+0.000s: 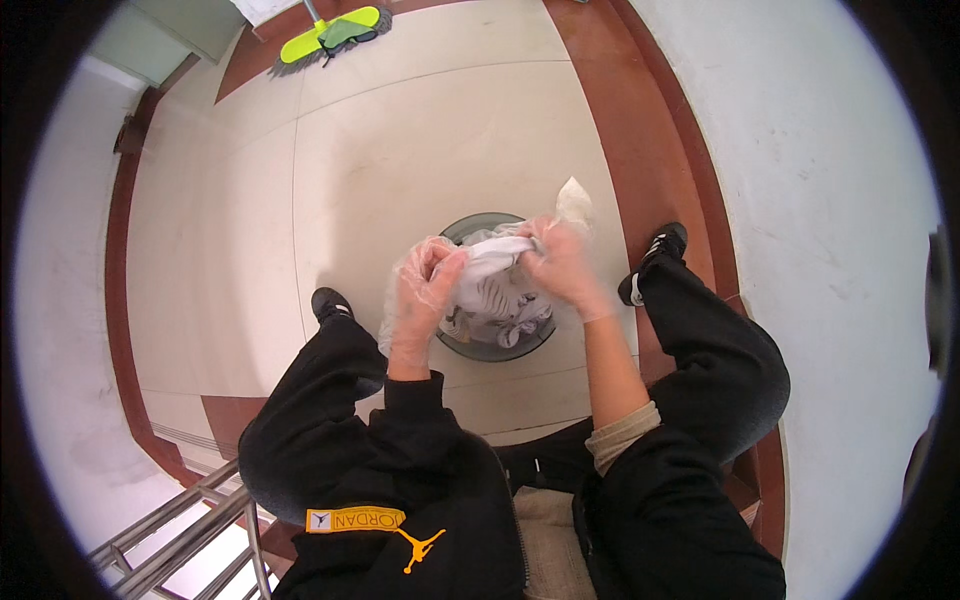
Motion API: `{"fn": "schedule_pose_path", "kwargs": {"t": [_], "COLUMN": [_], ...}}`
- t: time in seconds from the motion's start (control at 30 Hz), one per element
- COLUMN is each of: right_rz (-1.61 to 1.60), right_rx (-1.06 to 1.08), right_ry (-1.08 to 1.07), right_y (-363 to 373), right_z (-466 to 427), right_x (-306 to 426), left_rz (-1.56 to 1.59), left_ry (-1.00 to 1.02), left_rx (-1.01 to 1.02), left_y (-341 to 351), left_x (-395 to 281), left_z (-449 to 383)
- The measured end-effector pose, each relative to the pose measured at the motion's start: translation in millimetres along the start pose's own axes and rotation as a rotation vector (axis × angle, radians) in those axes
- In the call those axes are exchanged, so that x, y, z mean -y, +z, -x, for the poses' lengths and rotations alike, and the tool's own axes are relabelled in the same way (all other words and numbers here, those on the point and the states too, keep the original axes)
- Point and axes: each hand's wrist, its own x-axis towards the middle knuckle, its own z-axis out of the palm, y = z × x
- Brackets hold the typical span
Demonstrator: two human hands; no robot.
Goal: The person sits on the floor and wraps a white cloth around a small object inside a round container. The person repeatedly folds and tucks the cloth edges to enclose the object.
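Observation:
Clear disposable plastic gloves cover both of my hands. My left hand (427, 289) pinches one end of a bunched white sheet of plastic or cloth (499, 251); which material it is, I cannot tell. At the other end, my right hand (555, 259) grips the same piece and looks slightly blurred. The piece spans between them over a round grey bin (495, 355) on the floor. Crumpled white and grey waste (506, 304), some of it striped, fills the bin. A pale loose flap (574, 201) sticks up beyond my right hand.
My black shoes (331, 304) stand either side of the bin on beige floor tiles (450, 135). A lime-green broom head (330, 36) rests at the far wall. A white wall (817, 225) runs along the right, and metal railings (187, 517) stand at lower left beside steps.

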Motion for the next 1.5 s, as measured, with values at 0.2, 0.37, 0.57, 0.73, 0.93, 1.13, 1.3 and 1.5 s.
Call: {"fn": "schedule_pose_path", "kwargs": {"t": [0.2,0.37,0.57,0.73,0.93,1.13,1.3,1.5], "right_rz": [-0.673,-0.980,-0.919,-0.299,-0.116,0.026,-0.126,-0.073], "right_rx": [0.009,-0.128,-0.042,-0.080,-0.235,-0.003,-0.259,-0.044], "right_ry": [0.098,0.067,0.192,-0.174,0.216,-0.030,0.052,0.034], "right_y": [-36.7,-36.3,-4.4,10.7,35.9,43.0,47.9,29.7], "right_z": [4.2,3.9,-3.4,19.1,6.5,33.7,13.1,34.7], "right_x": [18.8,30.9,12.6,67.2,39.2,89.0,54.7,88.9], "left_rz": [-0.502,-0.423,0.613,0.799,0.885,1.004,0.810,0.880], "left_ry": [-0.113,-0.101,-0.062,-0.426,-0.518,-0.640,-0.580,-0.466], "left_rx": [0.307,0.103,-0.103,-0.273,-0.115,-0.065,-0.233,0.007], "left_y": [-3.8,-16.2,-8.6,15.9,65.8,28.4,47.3,28.9], "left_x": [-5.6,8.1,16.3,33.0,26.4,57.6,48.4,54.1], "left_z": [0.7,1.0,-2.5,-9.1,9.7,1.4,7.9,2.6]}}
